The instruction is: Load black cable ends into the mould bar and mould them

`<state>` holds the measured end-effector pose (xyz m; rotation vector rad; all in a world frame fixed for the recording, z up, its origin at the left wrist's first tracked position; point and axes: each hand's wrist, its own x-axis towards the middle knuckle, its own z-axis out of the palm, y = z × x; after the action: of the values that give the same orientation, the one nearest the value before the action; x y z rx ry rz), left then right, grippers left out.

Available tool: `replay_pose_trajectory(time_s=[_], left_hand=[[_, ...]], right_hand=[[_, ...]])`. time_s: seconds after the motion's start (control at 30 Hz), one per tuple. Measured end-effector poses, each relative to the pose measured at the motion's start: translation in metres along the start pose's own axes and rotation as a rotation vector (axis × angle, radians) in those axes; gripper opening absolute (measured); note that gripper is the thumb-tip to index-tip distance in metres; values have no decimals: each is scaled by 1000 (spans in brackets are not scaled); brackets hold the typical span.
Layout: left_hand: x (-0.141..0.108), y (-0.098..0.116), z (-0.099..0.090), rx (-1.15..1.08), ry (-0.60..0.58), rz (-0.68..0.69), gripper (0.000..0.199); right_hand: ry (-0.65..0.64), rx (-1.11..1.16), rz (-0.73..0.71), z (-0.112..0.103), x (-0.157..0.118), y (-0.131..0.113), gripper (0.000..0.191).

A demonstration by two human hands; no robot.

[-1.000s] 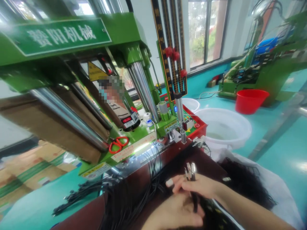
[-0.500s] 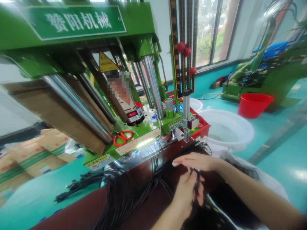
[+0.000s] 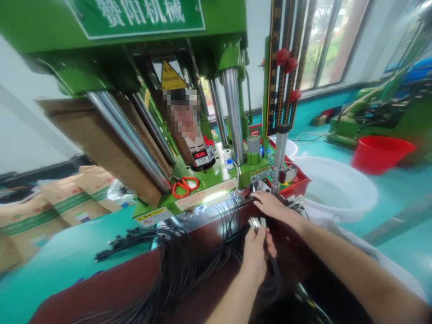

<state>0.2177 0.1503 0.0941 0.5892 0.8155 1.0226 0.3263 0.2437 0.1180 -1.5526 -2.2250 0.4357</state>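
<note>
My left hand (image 3: 257, 247) is closed round a bundle of black cables (image 3: 272, 276), whose silvery connector ends (image 3: 257, 222) stick up above the fingers. Beyond it, my right hand (image 3: 269, 204) reaches to the front edge of the green machine (image 3: 224, 180), close to the foot of the metal post. Its fingers are stretched out and nothing shows in them. More black cables (image 3: 175, 256) run from the metal plate (image 3: 205, 216) on the machine's front and hang over the dark red table (image 3: 135, 274).
Red-handled scissors (image 3: 185, 186) lie on the machine bed. At the right stand a white tub (image 3: 337, 180) and a red bucket (image 3: 381, 155). Paper sacks (image 3: 74, 193) stand at the left. A person is partly seen behind the machine's columns.
My right hand has left the cable bundle and moved forward to the machine's edge. My left hand still holds the bundle. The view has shifted, so the machine appears further right.
</note>
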Motion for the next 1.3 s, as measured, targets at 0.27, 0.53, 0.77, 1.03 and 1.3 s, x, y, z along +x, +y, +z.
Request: replay_pose_trajectory(time_s=[0.27,0.53,0.77,1.03,1.3], left_hand=[[2,2,-7,-20,-33,2,42],[2,-6,-9,154,-7,33,43],[-3,-14,2,315,-75,2,40],[-7,-11,8,385,-94,-48,31],[-6,-15,6,425,-84,-36,31]], right_hand=[[-165,-179,-58,9,21,2,27],[-379,70,79,-27,-49,8,10],[-68,1108,451,-1,-129,-2,28],[149,1240,478,6,-132,-18,41],[183,1149,497,11,-135,-14,51]])
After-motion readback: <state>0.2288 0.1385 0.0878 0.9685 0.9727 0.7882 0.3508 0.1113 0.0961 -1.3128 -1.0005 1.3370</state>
